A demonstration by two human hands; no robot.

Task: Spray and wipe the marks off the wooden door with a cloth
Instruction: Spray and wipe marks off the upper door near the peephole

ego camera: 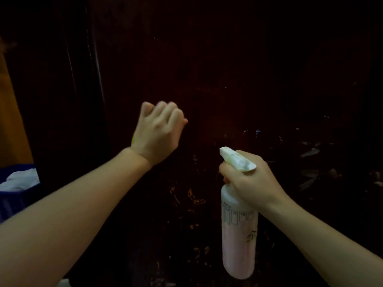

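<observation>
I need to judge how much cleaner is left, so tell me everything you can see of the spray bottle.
The spray bottle is a tall, translucent whitish plastic cylinder with a pinkish tint, which may be liquid; no level is clear. It carries printed boxes and dark handwriting. Its white trigger head points up-left toward the door. It hangs roughly upright, tilted a little, in the right hand, which grips its neck below the head. Nothing else touches it.
</observation>
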